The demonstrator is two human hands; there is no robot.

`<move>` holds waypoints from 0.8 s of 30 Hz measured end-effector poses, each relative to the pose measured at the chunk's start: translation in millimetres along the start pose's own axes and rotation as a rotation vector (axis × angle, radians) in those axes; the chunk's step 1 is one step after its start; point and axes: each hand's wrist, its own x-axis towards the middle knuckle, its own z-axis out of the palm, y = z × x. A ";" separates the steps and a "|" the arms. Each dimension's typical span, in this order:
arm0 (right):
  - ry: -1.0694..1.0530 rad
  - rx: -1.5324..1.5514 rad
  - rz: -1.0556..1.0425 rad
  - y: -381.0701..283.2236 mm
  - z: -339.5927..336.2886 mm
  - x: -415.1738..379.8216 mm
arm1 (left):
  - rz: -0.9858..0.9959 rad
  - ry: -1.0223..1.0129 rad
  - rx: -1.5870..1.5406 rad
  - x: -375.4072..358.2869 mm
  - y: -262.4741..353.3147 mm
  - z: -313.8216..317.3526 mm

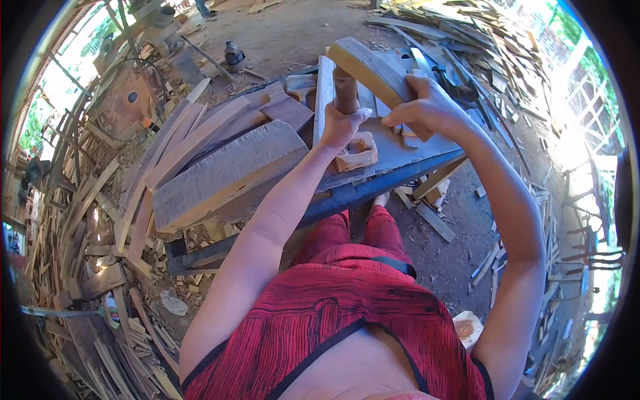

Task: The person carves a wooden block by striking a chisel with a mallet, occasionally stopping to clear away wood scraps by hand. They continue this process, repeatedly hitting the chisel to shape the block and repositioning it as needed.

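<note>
My left hand point(343, 125) is wrapped round the lower part of a brown, rounded wooden piece point(345, 92) that stands roughly upright over the workbench. In my right hand point(435, 108) is one end of a thick wooden block point(371, 67), thumb below and fingers over its edge. The block's far end lies across the top of the rounded piece; whether the two are joined cannot be seen. Just below my left hand, a small hollowed wooden block point(357, 152) sits on the bench point(393, 155).
A big squared timber point(230, 170) lies at the bench's left, with long boards point(193, 143) behind it. Piles of scrap wood point(467, 40) fill the back right and left side. Offcuts point(435, 222) litter the dirt floor. A dark lantern-like object point(234, 56) stands farther back.
</note>
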 end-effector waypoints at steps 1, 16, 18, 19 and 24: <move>0.047 -0.109 -0.049 3.1 -1.6 2.8 | -0.009 -0.007 0.001 -0.2 0.7 -1.7; 0.128 0.394 0.014 51.0 51.2 -0.8 | 0.020 -0.026 -0.023 0.9 -5.7 -4.7; 0.137 0.682 0.184 70.1 90.6 -6.2 | 0.014 -0.011 -0.038 1.7 -3.7 -4.1; 0.096 0.679 0.289 82.8 110.3 -6.4 | 0.003 0.039 -0.061 2.5 -6.9 -3.8; 0.239 0.141 0.380 128.6 197.8 -3.6 | -0.027 0.092 -0.071 6.6 -12.7 -6.6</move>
